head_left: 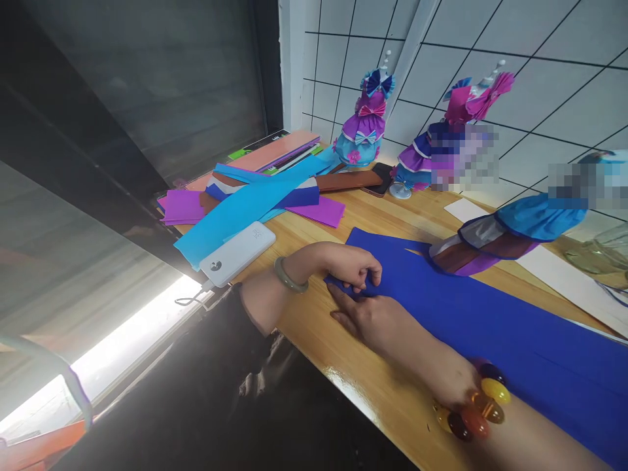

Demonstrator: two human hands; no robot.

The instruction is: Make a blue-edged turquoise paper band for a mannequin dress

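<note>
A long blue sheet, paper or thin cloth, lies flat along the wooden table. Over its near left end is my left hand, wearing a bangle, with curled fingers whose tips meet the sheet. Whether anything is held inside those fingers is hidden. My right hand, behind a large-beaded bracelet, rests low at the sheet's edge. Its index finger stretches out to the sheet's left corner, with the thumb apart below.
A white power bank with a cable lies left of my hands. Beyond it are light-blue strips and purple pieces. Ruffled dress figures stand by the tiled wall. A blue, brown and purple ruffled piece touches the blue sheet.
</note>
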